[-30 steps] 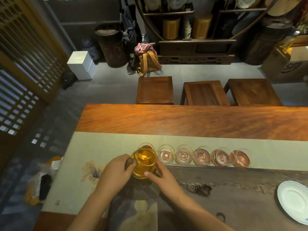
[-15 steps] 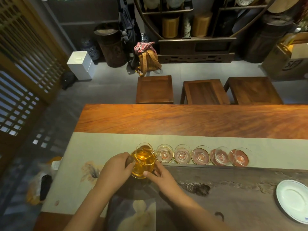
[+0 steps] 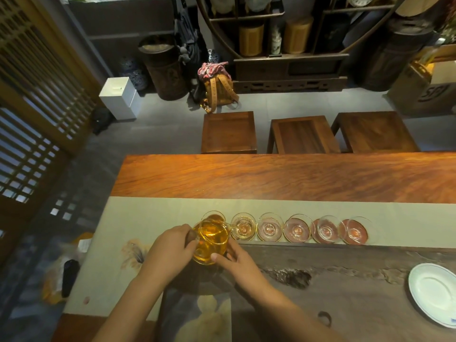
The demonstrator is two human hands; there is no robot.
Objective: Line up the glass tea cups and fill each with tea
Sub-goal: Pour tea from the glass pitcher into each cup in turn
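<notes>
A glass pitcher (image 3: pixel 211 239) of amber tea is tilted to the right, its spout over the rim of the second cup (image 3: pixel 243 229). My left hand (image 3: pixel 170 250) grips the pitcher's handle; my right hand (image 3: pixel 237 264) supports its lower right side with the fingertips. Several small glass tea cups stand in a row on the pale table runner (image 3: pixel 153 218). The leftmost cup (image 3: pixel 213 216) behind the pitcher holds amber tea. The cups further right, ending at the last cup (image 3: pixel 355 232), look empty.
A white saucer (image 3: pixel 434 292) lies at the right on the dark stone tea tray (image 3: pixel 345 267). The wooden table (image 3: pixel 271 176) extends beyond the runner. Three wooden stools (image 3: pixel 228 132) stand across it. A backpack (image 3: pixel 217 87) and shelves are behind.
The pitcher has shifted slightly right and tipped further, from over the leftmost cup toward the second cup. Both hands stayed on it.
</notes>
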